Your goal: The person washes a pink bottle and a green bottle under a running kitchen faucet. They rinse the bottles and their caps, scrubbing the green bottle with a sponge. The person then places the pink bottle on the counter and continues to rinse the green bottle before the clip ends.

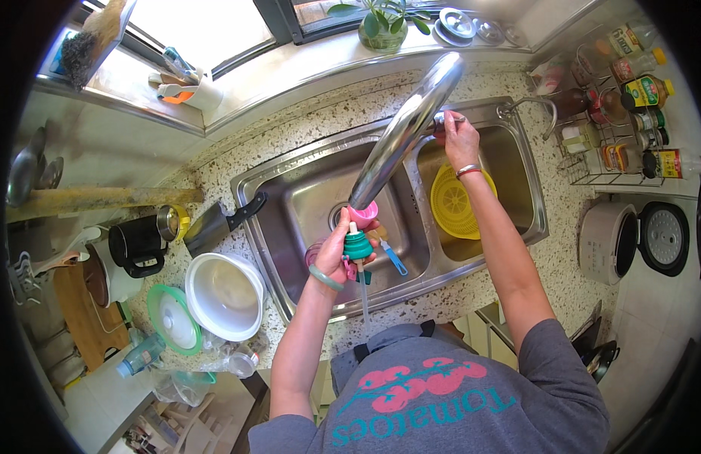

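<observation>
Held in left hand (338, 250): green lid (357, 247) with a pale stem on top, plus pink cup (362, 215). Gripped between thumb and curled fingers, closed on both; lid along the palm, cup at the far end near the thumb tip. Below the grip, toward the body: pale tube (365, 295), hanging past the wrist, apparently from the lid; cannot confirm attachment.

Just beyond the grip: faucet spout (405, 132), lower end overlapping the cup in view. Cannot tell whether touching. Probably held so to bring cup under outlet, and kept over left basin (301, 189) to catch drips.

Beyond and right of left grip: right hand (462, 142), extended to what looks like the faucet lever. Partly screened by spout; cannot tell whether closed around it or only resting. Likely placed there to work the water, leaving lid and cup to the left hand alone.

Right of left grip, in same basin: blue-handled tool (394, 259), partly hidden. Nearer the body from right hand, in right basin: yellow colander (447, 208). Left of left grip: knife (248, 212), handle across sink rim, blade over counter, presumably for easy reach. Also left, nearer the body: white bowl (193, 291), beside the sink.
</observation>
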A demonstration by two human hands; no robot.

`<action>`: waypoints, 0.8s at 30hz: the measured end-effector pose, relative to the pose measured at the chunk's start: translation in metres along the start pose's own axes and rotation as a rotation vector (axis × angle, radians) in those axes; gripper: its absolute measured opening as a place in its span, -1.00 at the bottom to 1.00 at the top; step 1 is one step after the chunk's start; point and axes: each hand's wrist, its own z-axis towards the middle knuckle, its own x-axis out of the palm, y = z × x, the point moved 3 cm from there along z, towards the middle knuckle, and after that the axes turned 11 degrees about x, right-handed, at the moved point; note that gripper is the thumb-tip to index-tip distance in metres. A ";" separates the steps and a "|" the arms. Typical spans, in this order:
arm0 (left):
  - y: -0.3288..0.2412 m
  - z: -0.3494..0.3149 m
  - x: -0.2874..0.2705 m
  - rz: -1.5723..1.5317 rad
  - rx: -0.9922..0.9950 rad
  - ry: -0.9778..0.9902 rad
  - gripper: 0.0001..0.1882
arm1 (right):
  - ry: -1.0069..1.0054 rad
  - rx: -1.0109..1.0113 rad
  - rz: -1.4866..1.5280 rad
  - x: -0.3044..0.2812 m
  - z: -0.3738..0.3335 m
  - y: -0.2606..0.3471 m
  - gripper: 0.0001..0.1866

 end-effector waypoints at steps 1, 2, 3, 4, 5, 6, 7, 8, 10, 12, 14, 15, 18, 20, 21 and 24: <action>0.000 0.000 0.000 0.003 0.002 -0.007 -0.44 | 0.015 0.005 -0.025 0.000 0.001 -0.001 -0.65; 0.000 0.000 -0.001 0.007 0.003 -0.013 -0.44 | 0.030 0.010 -0.049 0.000 0.003 -0.002 -0.65; -0.001 0.000 -0.001 0.011 0.005 -0.018 -0.45 | 0.043 0.014 -0.073 -0.001 0.004 -0.002 -0.65; -0.001 0.000 -0.001 0.010 0.002 -0.015 -0.45 | 0.049 0.018 -0.076 -0.002 0.005 -0.002 -0.65; -0.001 0.000 -0.001 0.010 0.000 -0.011 -0.45 | 0.054 0.022 -0.078 -0.003 0.006 -0.002 -0.65; -0.001 0.000 -0.001 0.008 -0.001 -0.011 -0.45 | 0.062 0.026 -0.080 -0.003 0.005 0.001 -0.65; -0.002 0.000 -0.002 0.008 0.004 -0.005 -0.45 | 0.047 0.015 -0.099 -0.003 0.004 0.005 -0.65; -0.002 0.000 -0.002 0.009 0.009 0.001 -0.45 | 0.031 0.005 -0.117 -0.003 0.002 0.009 -0.65; -0.002 0.000 -0.001 0.012 0.013 0.005 -0.45 | 0.018 0.002 -0.128 -0.004 0.001 0.012 -0.65; -0.003 -0.001 -0.001 0.015 0.011 -0.005 -0.46 | 0.031 0.019 -0.112 -0.004 0.002 0.012 -0.65; -0.002 -0.001 -0.001 0.015 0.017 -0.007 -0.46 | 0.027 0.013 -0.111 -0.004 0.001 0.012 -0.64; -0.002 -0.001 -0.002 0.016 0.020 -0.008 -0.46 | 0.026 0.011 -0.110 -0.003 0.001 0.013 -0.64; 0.000 0.000 -0.006 0.002 0.003 0.004 -0.46 | 0.059 0.123 -0.013 -0.002 0.000 0.011 -0.65; 0.000 0.002 -0.004 0.006 0.000 0.008 -0.46 | -0.101 -0.001 -0.164 -0.012 0.004 -0.008 -0.67; -0.001 0.002 -0.004 0.007 0.002 0.004 -0.46 | -0.174 -0.062 -0.238 -0.014 0.005 -0.014 -0.67; -0.004 -0.001 -0.011 -0.036 0.048 0.009 -0.49 | -0.051 0.012 -0.198 -0.009 -0.063 0.014 -0.74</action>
